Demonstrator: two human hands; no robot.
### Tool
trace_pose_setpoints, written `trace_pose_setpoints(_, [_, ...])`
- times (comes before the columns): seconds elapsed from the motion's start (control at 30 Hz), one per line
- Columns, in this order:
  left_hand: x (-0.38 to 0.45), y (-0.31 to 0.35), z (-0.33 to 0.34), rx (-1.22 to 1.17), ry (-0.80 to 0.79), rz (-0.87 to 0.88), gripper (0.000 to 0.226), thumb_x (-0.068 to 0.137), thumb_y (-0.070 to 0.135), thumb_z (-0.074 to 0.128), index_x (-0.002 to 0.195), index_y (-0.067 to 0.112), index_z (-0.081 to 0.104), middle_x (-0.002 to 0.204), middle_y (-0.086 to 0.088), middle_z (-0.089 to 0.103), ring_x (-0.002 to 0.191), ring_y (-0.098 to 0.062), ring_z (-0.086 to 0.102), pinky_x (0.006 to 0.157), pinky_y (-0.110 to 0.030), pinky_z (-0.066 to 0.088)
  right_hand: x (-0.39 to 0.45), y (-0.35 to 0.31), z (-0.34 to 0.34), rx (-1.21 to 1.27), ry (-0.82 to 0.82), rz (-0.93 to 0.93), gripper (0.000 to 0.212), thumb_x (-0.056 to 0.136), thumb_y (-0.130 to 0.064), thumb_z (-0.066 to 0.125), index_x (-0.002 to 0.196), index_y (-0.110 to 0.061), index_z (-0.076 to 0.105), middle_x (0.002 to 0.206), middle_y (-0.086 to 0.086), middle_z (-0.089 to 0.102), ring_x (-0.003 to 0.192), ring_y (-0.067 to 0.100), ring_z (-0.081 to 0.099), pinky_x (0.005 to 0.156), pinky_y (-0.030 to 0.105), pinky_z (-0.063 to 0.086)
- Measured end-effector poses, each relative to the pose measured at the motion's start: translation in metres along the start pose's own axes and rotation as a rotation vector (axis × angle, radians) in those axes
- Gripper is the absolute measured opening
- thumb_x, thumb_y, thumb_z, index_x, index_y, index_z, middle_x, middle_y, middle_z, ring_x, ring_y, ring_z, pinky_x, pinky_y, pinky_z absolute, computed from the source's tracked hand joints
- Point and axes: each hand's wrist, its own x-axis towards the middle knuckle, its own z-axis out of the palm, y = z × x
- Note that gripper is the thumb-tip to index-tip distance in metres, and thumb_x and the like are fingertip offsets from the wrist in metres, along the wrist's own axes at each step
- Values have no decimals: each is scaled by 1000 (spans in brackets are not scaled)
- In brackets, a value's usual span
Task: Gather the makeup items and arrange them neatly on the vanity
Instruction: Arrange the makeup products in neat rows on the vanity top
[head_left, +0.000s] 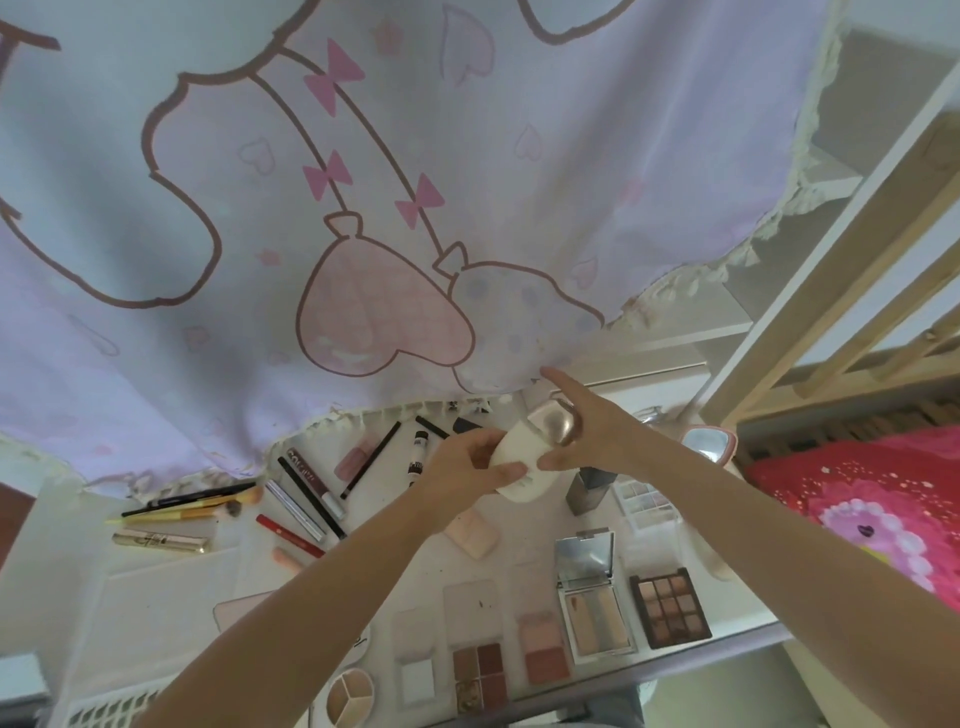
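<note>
Both hands hold a white bottle (519, 457) with a rose-gold cap (550, 423) above the white vanity top (171, 587). My left hand (462, 462) grips the bottle's body from the left. My right hand (587, 431) wraps around the cap end, with its index finger stretched out toward the curtain. Below them a row of open eyeshadow and blush palettes (670, 608) lies along the vanity's front edge. Pencils, mascaras and lip tubes (306, 493) lie scattered on the left.
A lilac curtain (363, 208) with pink bows and hearts hangs over the back of the vanity. A small pink mirror (709, 444) and a grey box (587, 491) stand right of the hands. A wooden ladder (857, 249) and red bedding (878, 509) are at right.
</note>
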Motion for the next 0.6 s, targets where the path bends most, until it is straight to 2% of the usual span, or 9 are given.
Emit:
trace_pose_setpoints(0.03, [2,-2,-2,2,-2,-2,25,80,0,63,100,15,59,95,1,64,90,-14,62,80,-27,52,4,0,2,-26,-4,-1,99,66,-7,77,142,-25,17,133,3,44,120,15,47,83,14,35])
trace_pose_setpoints(0.07, [4,-5,-5,12,3,-2,28,79,-1,64,103,13,60,97,-1,64,92,-15,61,81,-25,51,8,0,3,-59,-7,-3,97,66,-6,77,142,-24,19,133,6,45,119,17,47,83,17,35])
trace_pose_setpoints(0.13, [9,-14,-12,85,29,6,36,78,-1,66,111,11,58,105,-2,63,95,-12,60,80,-18,51,16,-1,7,-143,-7,-18,92,65,-6,77,139,-23,25,124,9,52,101,17,53,78,18,35])
trace_pose_setpoints(0.17, [11,-21,-16,144,44,5,41,77,0,66,115,12,56,109,-2,62,95,-9,59,79,-16,50,19,0,10,-191,-5,-29,87,66,-6,76,137,-23,29,120,9,55,99,17,53,76,19,35])
trace_pose_setpoints(0.23, [13,-38,-25,323,93,-52,49,78,5,68,123,13,51,121,-3,57,99,-8,55,85,-17,46,28,3,21,-334,-21,-56,77,69,-5,71,134,-21,35,115,9,59,102,21,55,75,23,37])
trace_pose_setpoints(0.3, [13,-58,-33,590,111,-132,53,81,12,65,130,11,45,129,-3,51,110,-13,50,92,-23,41,36,10,34,-484,-54,-72,64,74,-2,63,131,-17,38,108,13,62,96,26,57,72,28,42])
trace_pose_setpoints(0.47, [14,-89,-40,1120,-21,-119,51,87,15,54,135,14,38,139,-4,39,129,-21,34,106,-28,29,50,32,62,-593,-114,-25,41,81,2,52,120,-8,45,105,18,61,92,30,58,73,32,46])
trace_pose_setpoints(0.6, [17,-97,-36,1426,-162,-8,56,84,4,51,136,10,33,141,-6,32,133,-23,24,104,-30,31,49,46,75,-590,-163,16,37,81,2,54,116,-7,46,107,17,60,94,29,57,74,33,45])
